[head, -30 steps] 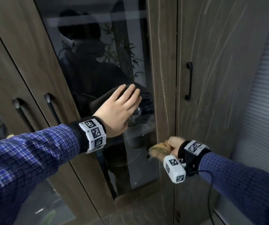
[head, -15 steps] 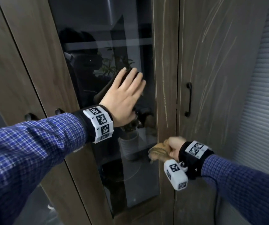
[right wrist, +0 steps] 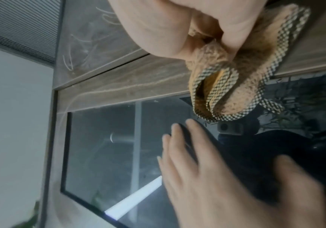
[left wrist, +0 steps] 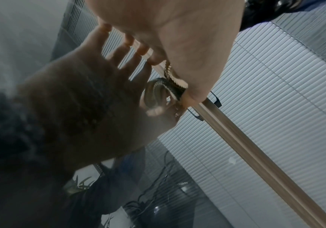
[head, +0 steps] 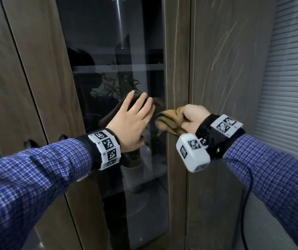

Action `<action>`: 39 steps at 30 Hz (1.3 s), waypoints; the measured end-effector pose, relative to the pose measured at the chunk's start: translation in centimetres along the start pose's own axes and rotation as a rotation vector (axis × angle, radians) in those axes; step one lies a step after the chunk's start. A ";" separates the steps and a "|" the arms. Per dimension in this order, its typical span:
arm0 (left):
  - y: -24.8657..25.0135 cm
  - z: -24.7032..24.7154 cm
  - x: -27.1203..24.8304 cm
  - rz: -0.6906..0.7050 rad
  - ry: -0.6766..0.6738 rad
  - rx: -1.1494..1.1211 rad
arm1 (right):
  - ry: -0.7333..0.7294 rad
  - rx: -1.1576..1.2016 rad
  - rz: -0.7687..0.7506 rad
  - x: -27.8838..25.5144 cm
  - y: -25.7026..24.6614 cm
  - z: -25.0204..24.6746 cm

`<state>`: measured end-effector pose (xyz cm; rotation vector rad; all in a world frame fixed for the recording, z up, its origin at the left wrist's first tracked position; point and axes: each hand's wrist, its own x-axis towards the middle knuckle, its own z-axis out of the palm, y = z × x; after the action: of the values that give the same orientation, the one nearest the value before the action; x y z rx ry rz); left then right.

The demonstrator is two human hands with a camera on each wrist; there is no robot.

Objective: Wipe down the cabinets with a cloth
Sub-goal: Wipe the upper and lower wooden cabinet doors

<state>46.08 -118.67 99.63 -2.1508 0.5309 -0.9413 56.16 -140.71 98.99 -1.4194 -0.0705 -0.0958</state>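
A tall wood-grain cabinet (head: 178, 51) with a dark glass door panel (head: 112, 51) fills the head view. My left hand (head: 135, 116) lies flat on the glass, fingers straight and pointing up. My right hand (head: 191, 117) grips a bunched tan cloth (head: 168, 122) with a checked border, held against the wooden frame right of the glass. In the right wrist view the cloth (right wrist: 234, 86) hangs from my curled fingers over the frame, with the left hand (right wrist: 216, 177) on the glass below it. The left wrist view shows my palm (left wrist: 177, 38) and its reflection.
A solid wooden door (head: 225, 69) with pale scratch marks stands right of the glass door. White slatted blinds (head: 292, 87) cover the far right. Black handles (head: 61, 138) sit on the doors at left. A potted plant (head: 133, 170) shows behind the glass.
My right hand has risen with the cloth from low on the frame to beside my left hand. My left hand has slid up the glass. The view has tilted upward.
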 end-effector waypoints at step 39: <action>-0.3 -0.9 -0.2 0.000 -0.121 -0.043 | 0.266 -0.912 -0.709 -4.3 1.1 3.3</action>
<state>45.35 -118.75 100.19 -2.2303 0.4958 -0.8004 52.07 -137.19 97.96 -2.2129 -0.3409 -1.0029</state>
